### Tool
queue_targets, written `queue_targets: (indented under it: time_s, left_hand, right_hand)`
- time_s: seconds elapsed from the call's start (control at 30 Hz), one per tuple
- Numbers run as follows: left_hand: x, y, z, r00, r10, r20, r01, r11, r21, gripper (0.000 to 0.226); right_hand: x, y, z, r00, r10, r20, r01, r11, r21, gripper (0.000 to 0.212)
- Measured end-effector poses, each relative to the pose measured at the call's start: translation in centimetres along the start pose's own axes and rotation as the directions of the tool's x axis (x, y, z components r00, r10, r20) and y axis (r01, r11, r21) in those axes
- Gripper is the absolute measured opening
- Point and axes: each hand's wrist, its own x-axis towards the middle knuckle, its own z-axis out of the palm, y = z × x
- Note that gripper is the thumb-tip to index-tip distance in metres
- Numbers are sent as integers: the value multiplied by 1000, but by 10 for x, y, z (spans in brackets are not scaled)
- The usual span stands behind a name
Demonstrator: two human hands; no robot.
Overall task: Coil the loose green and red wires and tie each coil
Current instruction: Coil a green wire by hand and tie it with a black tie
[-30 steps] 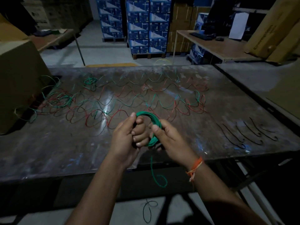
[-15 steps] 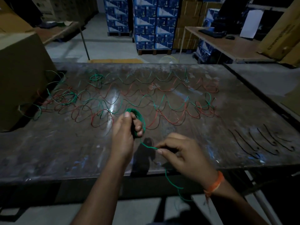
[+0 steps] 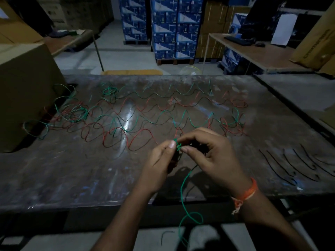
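Observation:
My left hand (image 3: pixel 159 160) grips a small green wire coil (image 3: pixel 178 145), mostly hidden inside my fingers, over the near middle of the worn table (image 3: pixel 72 178). My right hand (image 3: pixel 212 153) meets it and pinches the same green wire beside the coil. The loose tail (image 3: pixel 183 194) of that wire hangs below my hands, past the table's front edge, and curls into a loop. Loose red wires (image 3: pixel 137 140) and green wires (image 3: pixel 163 115) lie in wavy lines across the table's far half. A small green coil (image 3: pixel 108 91) lies at the far left.
Several short dark wire pieces (image 3: pixel 290 163) lie in a row at the table's right. A large cardboard box (image 3: pixel 25 98) stands on the left end. Stacked blue cartons (image 3: pixel 163 28) and a desk (image 3: pixel 262 51) stand behind. A second table (image 3: pixel 299 95) adjoins on the right.
My right hand has come back up from the table's front edge to meet my left hand at the coil. Both hands have shifted right, and the hanging tail is shorter.

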Motion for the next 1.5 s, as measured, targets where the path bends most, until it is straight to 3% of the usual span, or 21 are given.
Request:
queue_targets:
  time_s: [0.2,0.37,0.53,0.7,0.9,1.0,1.1,1.2,1.33,1.5]
  left_hand:
    - [17,5,19,995,-41,91,44,999,-27,33]
    - [33,10,52,991,-125,40,131,958,-255,32]
    - [47,11,82,980,-195,31,185,854,-486,30]
    - [47,1,104,950,-176,257,310,615,-725,28]
    - [52,-7,112,979,-150,136,192,478,-857,33]
    - [59,-7,98,990,-134,36,93,442,-892,34]
    - [70,-3,91,983,-155,-96,-6,500,-866,35]
    - [78,-2,89,939,-201,-278,-72,678,-732,33]
    - [79,-10,84,888,-122,-444,-72,916,-396,29]
    - [75,-15,75,928,-7,-372,-14,998,-55,44]
  right_hand:
    - [7,24,-17,996,50,-76,-43,995,93,14]
    - [14,54,-36,998,49,-38,-43,989,143,15]
    - [14,83,-54,994,93,53,-100,985,141,30]
    - [13,98,-67,995,79,65,-90,978,189,31]
    - [-6,121,-72,951,210,228,-282,891,356,39]
    - [-25,136,-66,905,250,345,-363,877,315,22]
    - [-38,137,-60,839,238,489,-325,941,100,19]
    - [-42,125,-59,791,176,586,-119,984,-135,22]
    - [-27,99,-69,829,48,558,-17,998,-62,18]
    - [0,71,-76,903,-56,426,72,997,-21,16]
